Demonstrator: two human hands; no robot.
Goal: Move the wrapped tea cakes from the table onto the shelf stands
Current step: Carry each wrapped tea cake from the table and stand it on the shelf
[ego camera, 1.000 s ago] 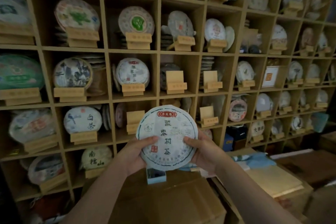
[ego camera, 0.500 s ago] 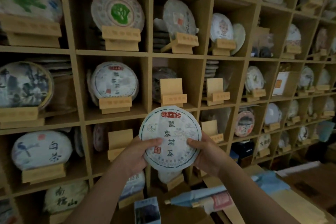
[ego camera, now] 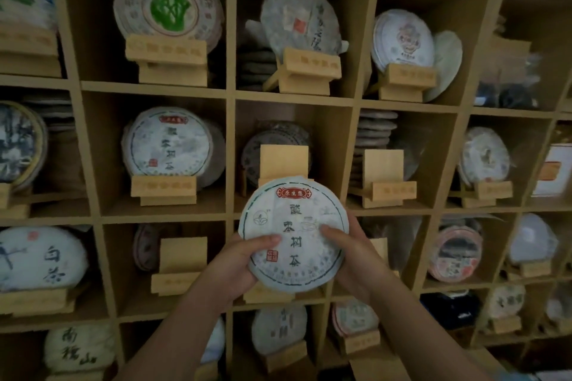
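Note:
A round white wrapped tea cake (ego camera: 294,219) with a red label and dark characters is held upright in front of the wooden shelf grid. My left hand (ego camera: 238,263) grips its lower left edge and my right hand (ego camera: 349,254) its lower right edge, thumbs on its face. Directly behind and above it stands an empty wooden stand (ego camera: 284,162) in the middle cubby; the cake's top edge overlaps the stand's lower part. Other empty stands sit to the right (ego camera: 385,178) and lower left (ego camera: 181,263).
The shelf grid (ego camera: 230,96) fills the view, most cubbies holding wrapped cakes on wooden stands, such as a matching cake (ego camera: 168,145) to the left. Stacks of cakes (ego camera: 373,139) lie behind some stands. The vertical divider stands just left of the held cake.
The view has closed in on the shelf. Both hands have carried the tea cake up and forward, from in front of the lower cubbies to just below the empty middle stand.

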